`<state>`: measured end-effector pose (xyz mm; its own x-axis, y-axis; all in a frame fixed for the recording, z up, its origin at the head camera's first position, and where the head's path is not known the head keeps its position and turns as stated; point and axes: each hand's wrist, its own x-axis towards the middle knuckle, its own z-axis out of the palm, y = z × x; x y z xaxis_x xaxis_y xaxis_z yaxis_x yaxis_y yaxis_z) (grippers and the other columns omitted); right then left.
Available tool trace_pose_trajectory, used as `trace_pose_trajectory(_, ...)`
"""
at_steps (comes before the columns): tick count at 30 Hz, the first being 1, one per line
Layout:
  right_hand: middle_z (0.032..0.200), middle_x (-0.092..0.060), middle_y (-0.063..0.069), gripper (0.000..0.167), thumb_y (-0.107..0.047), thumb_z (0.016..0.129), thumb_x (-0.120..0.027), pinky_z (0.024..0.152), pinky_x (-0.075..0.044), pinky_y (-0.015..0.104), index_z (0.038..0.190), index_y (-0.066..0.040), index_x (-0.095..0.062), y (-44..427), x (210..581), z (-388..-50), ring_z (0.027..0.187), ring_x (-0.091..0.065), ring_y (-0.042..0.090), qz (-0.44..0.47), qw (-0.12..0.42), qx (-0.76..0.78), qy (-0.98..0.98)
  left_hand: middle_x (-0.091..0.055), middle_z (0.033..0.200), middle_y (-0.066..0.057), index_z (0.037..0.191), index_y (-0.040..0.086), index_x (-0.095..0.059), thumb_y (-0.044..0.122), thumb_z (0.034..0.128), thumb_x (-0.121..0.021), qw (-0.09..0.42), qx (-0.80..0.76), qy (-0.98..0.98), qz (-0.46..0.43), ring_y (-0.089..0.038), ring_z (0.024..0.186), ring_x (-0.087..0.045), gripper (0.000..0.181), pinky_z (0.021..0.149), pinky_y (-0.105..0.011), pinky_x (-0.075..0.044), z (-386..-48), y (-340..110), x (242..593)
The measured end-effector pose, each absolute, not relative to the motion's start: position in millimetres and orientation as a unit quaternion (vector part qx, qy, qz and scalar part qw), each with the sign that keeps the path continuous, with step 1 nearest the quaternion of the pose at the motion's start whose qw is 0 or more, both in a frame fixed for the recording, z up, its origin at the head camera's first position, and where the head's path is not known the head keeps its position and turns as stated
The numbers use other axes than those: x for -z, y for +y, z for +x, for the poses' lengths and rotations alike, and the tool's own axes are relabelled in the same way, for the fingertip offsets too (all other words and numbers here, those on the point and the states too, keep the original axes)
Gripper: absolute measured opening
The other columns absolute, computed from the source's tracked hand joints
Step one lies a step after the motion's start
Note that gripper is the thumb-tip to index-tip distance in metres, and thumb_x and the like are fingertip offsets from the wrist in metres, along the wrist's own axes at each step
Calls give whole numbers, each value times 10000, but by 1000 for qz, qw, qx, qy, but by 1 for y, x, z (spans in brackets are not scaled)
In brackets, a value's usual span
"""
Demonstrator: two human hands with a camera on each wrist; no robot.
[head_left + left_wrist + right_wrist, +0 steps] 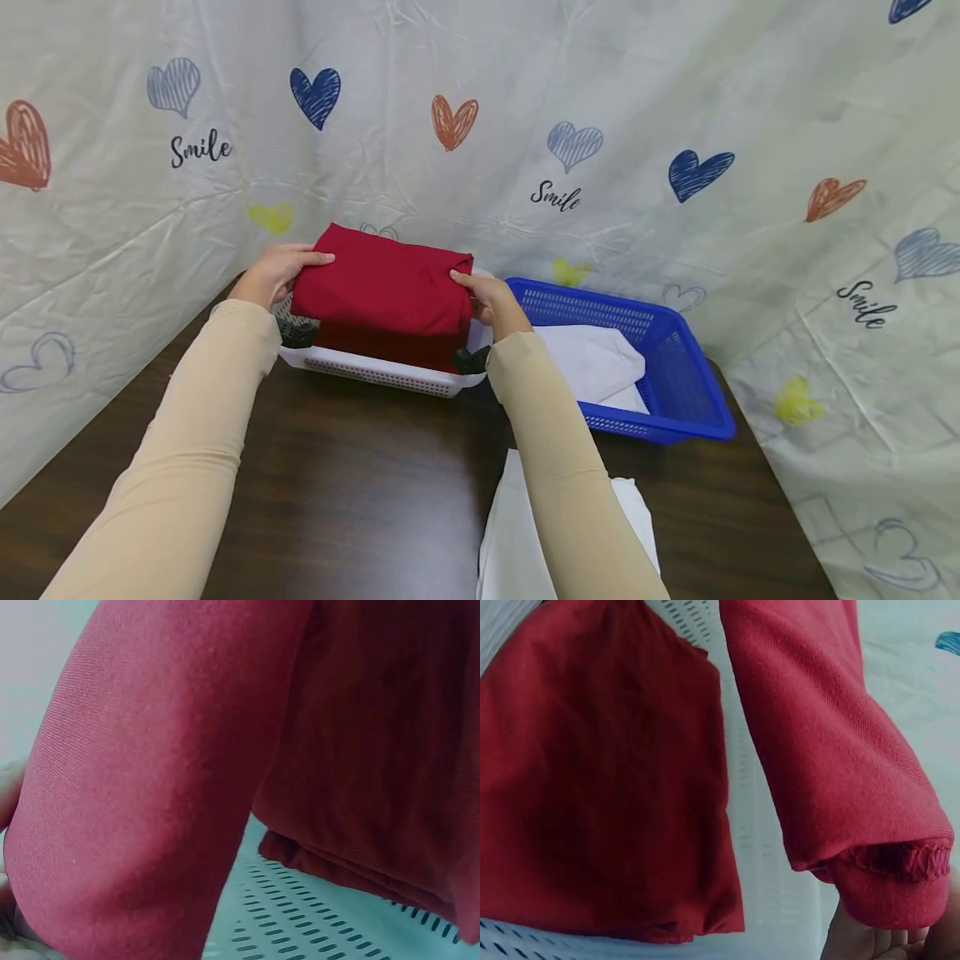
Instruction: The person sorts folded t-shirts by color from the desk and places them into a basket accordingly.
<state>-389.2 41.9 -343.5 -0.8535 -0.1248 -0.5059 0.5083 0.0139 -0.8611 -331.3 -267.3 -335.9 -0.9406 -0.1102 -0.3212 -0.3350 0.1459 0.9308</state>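
A folded red cloth (382, 279) is held up between both hands over the white basket (375, 377). My left hand (277, 271) pinches its left edge, thumb on top; my right hand (491, 300) pinches the right edge. Beneath it, more dark red cloth lies in the basket, seen as a folded stack (360, 750) in the left wrist view and as red fabric (607, 787) in the right wrist view. The held cloth (817, 735) hangs above the basket, apart from the stack at its right side. Fingers of each hand are partly hidden behind the cloth.
Right of the white basket stands a blue basket (686, 379) with folded white cloth (588, 358) inside. Another white cloth (510, 533) lies on the dark table (360, 483), partly under my right forearm. A patterned curtain (487, 75) hangs behind and at both sides.
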Motion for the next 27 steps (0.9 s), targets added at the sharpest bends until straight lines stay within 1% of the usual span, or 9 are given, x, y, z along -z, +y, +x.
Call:
trace_pose_trajectory(1, 1344, -610, 74, 521, -261, 928, -700, 1099, -477, 335, 1403, -110, -548, 42, 344, -389, 1116, -630, 204, 142, 235, 684, 675, -631, 1120, 26, 1564, 180, -310, 416, 942, -648, 90, -634, 754, -149, -11, 694, -653, 747, 691, -224, -604, -331, -267, 338)
trace_pose_trajectory(3, 1430, -562, 83, 527, -240, 948, -672, 1121, -456, 339, 1434, -110, -515, 42, 346, -390, 1250, -587, 222, 139, 245, 678, 679, -560, 1300, -57, 1569, 180, -293, 415, 950, -635, 96, -629, 757, -147, -9, 700, -645, 745, 698, -221, -603, -330, -265, 341)
trace_pose_trajectory(5, 1458, -548, 87, 518, -209, 956, -658, 1127, -450, 341, 1439, -95, -510, 42, 349, -390, 1325, -552, 232, 141, 248, 674, 682, -468, 1431, -119, 1571, 171, -285, 414, 954, -628, 103, -631, 755, -146, -9, 707, -641, 747, 701, -210, -600, -331, -264, 345)
trace_pose_trajectory(6, 1457, -551, 89, 507, -195, 957, -655, 1127, -449, 342, 1434, -86, -518, 43, 350, -390, 1333, -549, 234, 143, 247, 673, 683, -451, 1461, -131, 1571, 170, -286, 416, 954, -629, 105, -631, 755, -145, -9, 714, -639, 748, 702, -203, -597, -332, -263, 346)
trace_pose_trajectory(11, 1431, -579, 99, 487, -142, 942, -669, 1119, -456, 347, 1404, -49, -549, 44, 353, -387, 1317, -568, 238, 158, 234, 669, 687, -409, 1517, -146, 1574, 159, -283, 412, 949, -640, 115, -623, 759, -147, -38, 785, -624, 763, 706, -188, -588, -337, -260, 353)
trace_pose_trajectory(16, 1387, -614, 127, 461, -109, 930, -684, 1084, -489, 366, 1372, -30, -582, 42, 354, -379, 1267, -608, 258, 148, 204, 658, 709, -384, 1547, -152, 1578, 165, -269, 406, 948, -644, 123, -619, 761, -151, -68, 862, -609, 771, 721, -188, -588, -341, -259, 359)
trace_pose_trajectory(18, 1370, -625, 135, 444, -101, 929, -685, 1073, -498, 369, 1354, -13, -592, 41, 354, -376, 1250, -619, 262, 147, 193, 650, 720, -377, 1556, -154, 1580, 169, -263, 405, 950, -642, 126, -615, 763, -152, -67, 868, -602, 772, 719, -182, -584, -341, -258, 360)
trace_pose_trajectory(23, 1380, -612, 145, 427, -59, 941, -656, 1090, -485, 370, 1350, 29, -569, 40, 355, -377, 1269, -601, 261, 158, 198, 644, 722, -374, 1557, -164, 1584, 173, -241, 378, 958, -633, 142, -602, 773, -143, -15, 776, -615, 766, 720, -194, -593, -341, -256, 360)
trace_pose_trajectory(27, 1410, -579, 155, 429, -29, 954, -623, 1112, -464, 386, 1367, 46, -535, 40, 356, -380, 1304, -576, 267, 160, 212, 639, 722, -431, 1488, -152, 1582, 143, -246, 322, 973, -623, 156, -614, 762, -131, 2, 713, -640, 739, 726, -214, -605, -342, -255, 361)
